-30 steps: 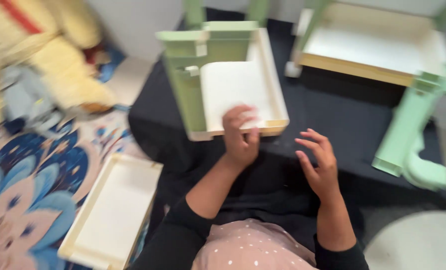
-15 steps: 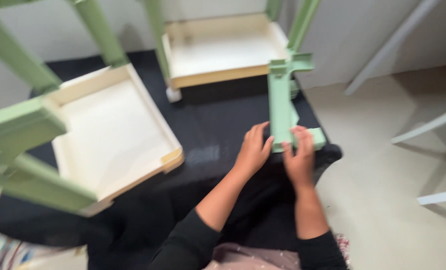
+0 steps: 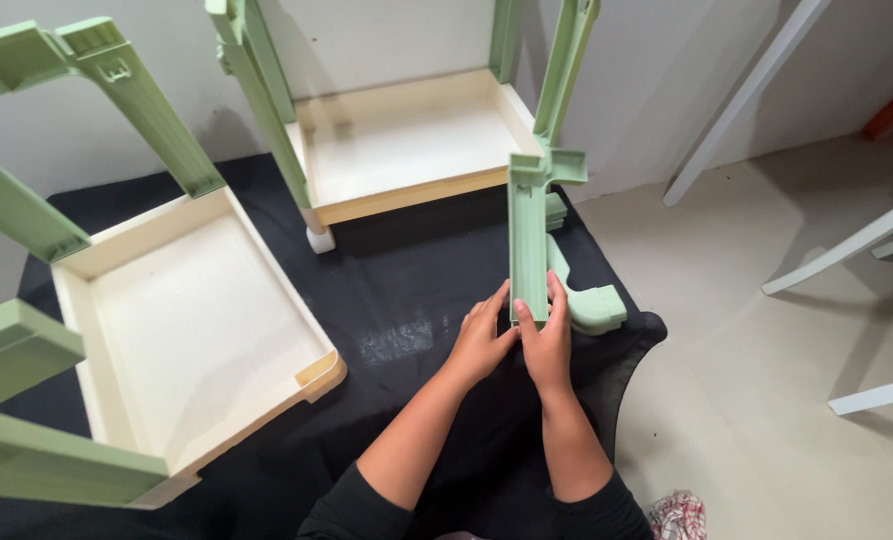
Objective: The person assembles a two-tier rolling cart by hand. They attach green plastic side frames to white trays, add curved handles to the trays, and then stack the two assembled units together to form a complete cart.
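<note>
While our left hand (image 3: pixel 482 345) and right hand (image 3: pixel 547 345) close around the foot of the upright pale green plastic leg (image 3: pixel 530 240) on the black-covered counter (image 3: pixel 417 300), it may tip, because the grip sits low.

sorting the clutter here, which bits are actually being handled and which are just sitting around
In hand:
- green plastic leg piece, gripped at its lower end by the left hand and right hand
- second green leg piece lying beside it on the black cloth

Lying about:
- cream tray with green legs, near left
- cream tray with green legs, by the wall
- white frame bars on the floor
</note>
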